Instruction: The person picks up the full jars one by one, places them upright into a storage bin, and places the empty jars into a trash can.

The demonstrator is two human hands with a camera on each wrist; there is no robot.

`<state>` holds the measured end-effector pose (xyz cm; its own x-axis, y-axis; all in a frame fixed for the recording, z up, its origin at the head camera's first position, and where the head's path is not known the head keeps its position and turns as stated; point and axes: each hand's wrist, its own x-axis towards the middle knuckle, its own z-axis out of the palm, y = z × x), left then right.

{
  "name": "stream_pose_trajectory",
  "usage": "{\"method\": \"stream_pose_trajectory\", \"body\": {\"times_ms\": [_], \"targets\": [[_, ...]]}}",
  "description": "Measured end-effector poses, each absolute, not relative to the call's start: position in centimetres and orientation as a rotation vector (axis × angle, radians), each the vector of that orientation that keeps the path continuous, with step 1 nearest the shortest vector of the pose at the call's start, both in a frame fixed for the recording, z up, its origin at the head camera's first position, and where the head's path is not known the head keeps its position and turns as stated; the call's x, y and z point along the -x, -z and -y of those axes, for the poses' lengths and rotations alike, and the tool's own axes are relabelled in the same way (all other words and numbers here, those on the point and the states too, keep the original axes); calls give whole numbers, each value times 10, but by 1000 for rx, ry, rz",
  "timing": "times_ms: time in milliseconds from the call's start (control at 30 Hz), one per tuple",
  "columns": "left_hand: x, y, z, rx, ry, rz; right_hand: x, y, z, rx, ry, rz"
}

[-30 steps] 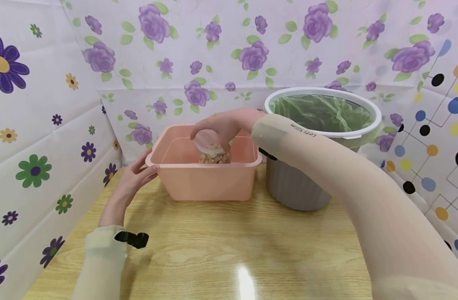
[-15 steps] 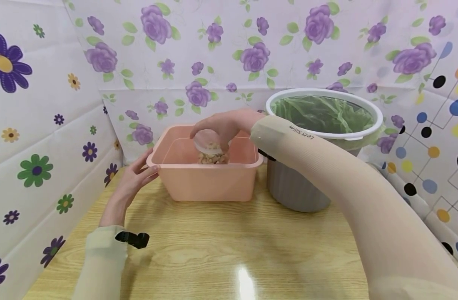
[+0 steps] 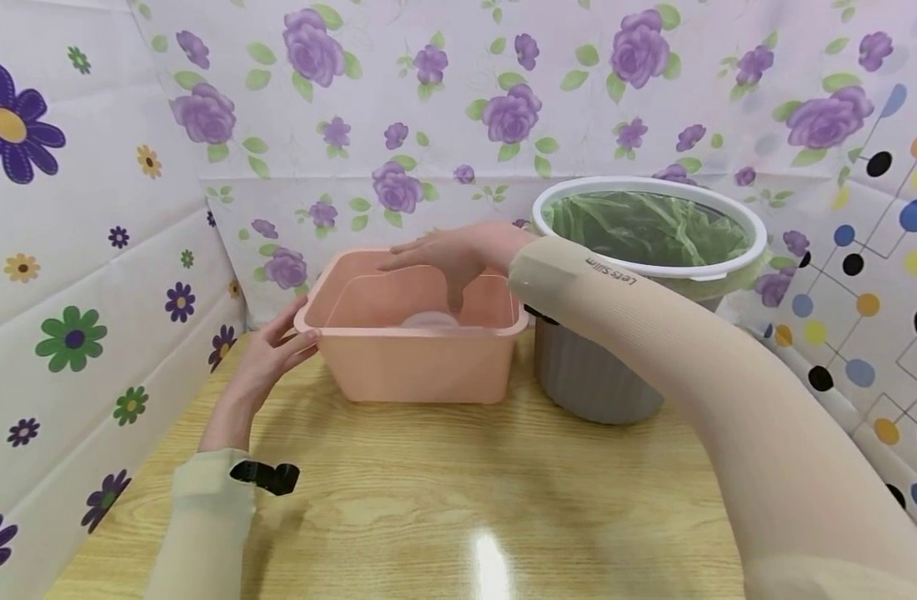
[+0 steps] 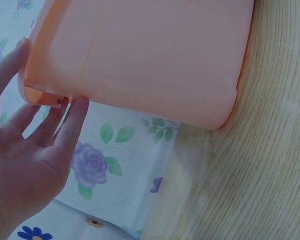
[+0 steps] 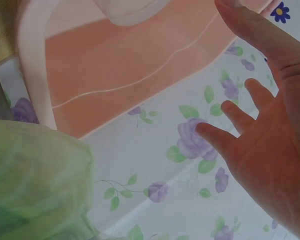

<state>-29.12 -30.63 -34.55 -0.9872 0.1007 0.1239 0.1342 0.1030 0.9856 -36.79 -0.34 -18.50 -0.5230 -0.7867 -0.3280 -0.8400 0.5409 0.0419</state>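
Note:
A pink plastic tub (image 3: 417,367) stands on the wooden table. Inside it sits a clear jar, of which only the whitish lid (image 3: 430,321) (image 5: 129,10) shows above the rim. My right hand (image 3: 443,254) (image 5: 270,135) hovers over the tub with its fingers spread and holds nothing. My left hand (image 3: 267,354) (image 4: 35,145) rests with straight fingers against the tub's left rim (image 4: 45,97); the thumb lies on the near corner.
A grey bin (image 3: 601,375) with a white rim and green liner (image 3: 646,225) stands right of the tub, touching it. Floral paper walls close in behind and at left, a dotted one at right. Bare wooden table (image 3: 443,500) lies in front.
My right hand has let go of the jar, which has dropped down into the tub, and its fingers have spread out. The left hand has not moved.

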Motion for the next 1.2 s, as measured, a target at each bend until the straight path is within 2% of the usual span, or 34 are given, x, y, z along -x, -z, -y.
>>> {"method": "stream_pose_trajectory", "body": {"times_ms": [767, 1033, 1200], "targets": [[292, 351, 310, 257, 2049, 2343, 366, 188, -15, 1491, -132, -2484], [288, 352, 310, 259, 2101, 2302, 358, 193, -18, 1348, -157, -2621], [288, 345, 309, 256, 1918, 2430, 335, 198, -26, 1283, -193, -2870]]}}
